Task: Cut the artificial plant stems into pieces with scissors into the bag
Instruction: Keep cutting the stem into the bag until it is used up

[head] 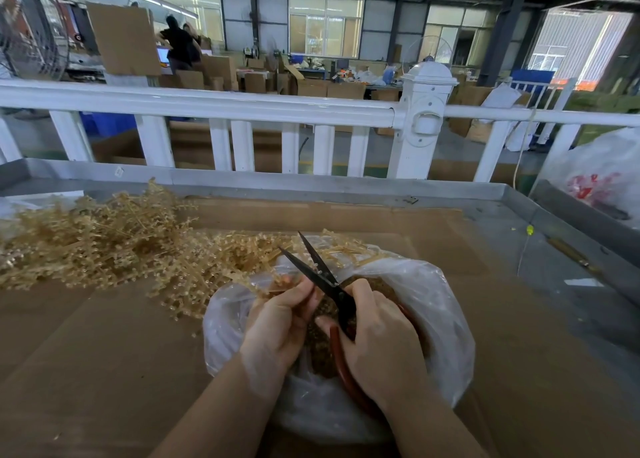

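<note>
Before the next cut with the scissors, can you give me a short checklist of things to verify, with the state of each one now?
1. Scissors blades open for a cut: ok, they stand apart.
2. Right hand grips the red handles: ok.
3. Left hand holds a stem near the blades: ok.
4. Left fingers away from the blades: not ok, they lie right beside the lower blade.
5. Plastic bag open below the cut: ok, cut pieces already lie inside.
6. Stem seated between the blades: cannot tell.
</note>
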{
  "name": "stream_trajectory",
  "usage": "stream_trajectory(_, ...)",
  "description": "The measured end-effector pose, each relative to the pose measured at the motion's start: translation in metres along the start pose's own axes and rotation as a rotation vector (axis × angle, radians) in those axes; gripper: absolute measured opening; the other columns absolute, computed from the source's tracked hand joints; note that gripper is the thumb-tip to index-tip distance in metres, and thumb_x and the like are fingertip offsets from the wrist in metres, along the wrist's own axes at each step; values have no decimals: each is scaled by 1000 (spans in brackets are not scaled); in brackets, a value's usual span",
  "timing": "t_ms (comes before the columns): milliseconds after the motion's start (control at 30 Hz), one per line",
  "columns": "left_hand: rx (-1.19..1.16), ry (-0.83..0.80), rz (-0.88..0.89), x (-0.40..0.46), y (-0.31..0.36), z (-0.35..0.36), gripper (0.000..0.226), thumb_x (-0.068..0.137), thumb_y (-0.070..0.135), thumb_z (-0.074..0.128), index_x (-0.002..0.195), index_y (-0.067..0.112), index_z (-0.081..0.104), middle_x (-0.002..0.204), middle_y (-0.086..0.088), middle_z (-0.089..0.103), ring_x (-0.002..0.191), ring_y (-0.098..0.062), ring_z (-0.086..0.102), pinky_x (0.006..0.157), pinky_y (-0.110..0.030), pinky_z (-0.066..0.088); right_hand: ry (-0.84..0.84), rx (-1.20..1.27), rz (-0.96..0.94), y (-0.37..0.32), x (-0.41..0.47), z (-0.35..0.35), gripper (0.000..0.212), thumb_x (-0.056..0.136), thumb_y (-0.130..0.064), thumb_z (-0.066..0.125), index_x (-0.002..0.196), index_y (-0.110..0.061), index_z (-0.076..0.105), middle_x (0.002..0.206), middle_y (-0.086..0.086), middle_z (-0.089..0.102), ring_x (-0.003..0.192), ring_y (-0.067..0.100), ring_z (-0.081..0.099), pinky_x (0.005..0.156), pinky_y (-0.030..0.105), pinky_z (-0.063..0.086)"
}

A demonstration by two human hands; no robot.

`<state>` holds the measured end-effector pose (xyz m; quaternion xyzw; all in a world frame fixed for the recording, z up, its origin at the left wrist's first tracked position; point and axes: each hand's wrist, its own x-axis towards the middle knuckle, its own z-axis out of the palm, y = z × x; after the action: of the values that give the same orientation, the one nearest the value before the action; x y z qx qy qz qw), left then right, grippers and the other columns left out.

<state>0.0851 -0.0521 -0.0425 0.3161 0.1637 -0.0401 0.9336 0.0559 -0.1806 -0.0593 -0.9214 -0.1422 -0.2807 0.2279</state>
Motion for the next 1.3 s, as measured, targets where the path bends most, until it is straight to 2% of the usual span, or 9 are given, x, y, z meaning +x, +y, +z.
stream_trajectory(300,-14,-10,-4,1,0,-1,20,59,-6,64,71,6,54,84,-17,68,58,-16,69,49,-19,56,-12,-24,-24,2,1,-2,32,87,-45,63,97,-17,53,72,-7,58,60,7,56,53,18,47)
stream_trajectory(500,-19,-69,29,3,-1,-5,19,65,6,65,84,4,60,77,-8,68,64,-14,68,60,-21,58,-7,-30,-27,1,-1,-4,37,83,-50,64,94,-17,53,68,-5,59,57,12,57,50,24,47)
stream_trajectory(633,2,-74,48,3,-3,-3,28,65,3,65,92,3,60,78,-10,69,62,-14,68,60,-26,59,21,11,-7,0,-3,-6,37,86,-55,54,96,-19,54,74,-8,58,64,9,56,56,24,50)
stream_trajectory(700,-15,-88,73,3,-4,-4,38,65,1,63,103,6,61,81,-9,70,66,-15,68,66,-28,59,59,9,4,-1,-3,-6,33,85,-50,60,95,-20,55,76,-8,58,66,9,56,58,23,50)
stream_trajectory(800,-40,-115,72,3,-3,-5,34,67,1,61,100,7,64,85,-9,69,68,-15,68,73,-28,57,22,-15,15,-1,-4,-5,33,85,-51,60,100,-22,54,81,-8,59,72,8,57,63,22,50)
stream_trajectory(933,-10,-127,59,4,-3,-6,29,73,1,60,102,3,62,90,-11,67,73,-17,68,72,-28,59,9,-9,18,-1,-5,-4,33,86,-51,58,103,-23,53,84,-8,60,76,8,57,66,21,50)
stream_trajectory(1033,55,-160,57,3,-3,-6,18,81,-1,56,98,3,61,81,-9,66,66,-15,67,63,-25,58,27,20,24,-2,-4,-4,33,86,-52,55,102,-23,54,85,-8,60,76,8,57,67,22,51)
stream_trajectory(1167,124,-214,33,-1,-3,-3,50,75,3,57,124,-5,53,109,-22,58,97,-30,57,96,-40,45,68,60,32,-3,-2,-4,33,85,-51,55,99,-21,55,81,-7,59,74,9,57,65,24,51)
stream_trajectory(1300,117,-215,20,2,-5,-5,46,85,-4,52,131,-7,48,118,-25,52,106,-35,52,98,-42,42,95,68,37,-4,-2,-5,34,83,-52,53,96,-20,55,78,-7,59,70,9,57,60,22,50)
